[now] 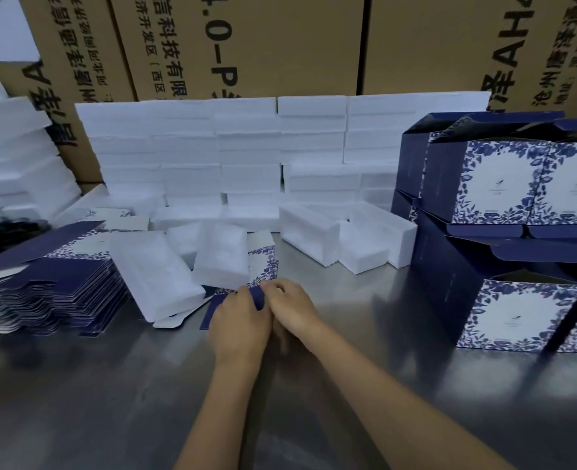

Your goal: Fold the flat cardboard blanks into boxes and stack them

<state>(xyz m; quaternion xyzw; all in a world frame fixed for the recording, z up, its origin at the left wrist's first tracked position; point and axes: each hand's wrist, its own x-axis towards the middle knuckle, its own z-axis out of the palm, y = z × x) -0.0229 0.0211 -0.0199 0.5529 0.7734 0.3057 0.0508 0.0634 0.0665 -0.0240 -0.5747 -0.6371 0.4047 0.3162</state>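
A flat blue-and-white floral cardboard blank (263, 266) lies on the steel table (110, 385), partly under white foam trays. My left hand (239, 320) and my right hand (293, 308) meet at its near edge and both pinch a dark blue flap (258, 296). A thick pile of flat blanks (53, 283) sits at the left. Folded blue floral boxes (504, 198) are stacked two high at the right, top flaps standing open.
White foam trays (219, 252) lie loose around the blank, and a wall of stacked foam blocks (246, 147) stands behind. Large brown shipping cartons (280, 45) fill the back. More foam piles rise at the far left (9, 147).
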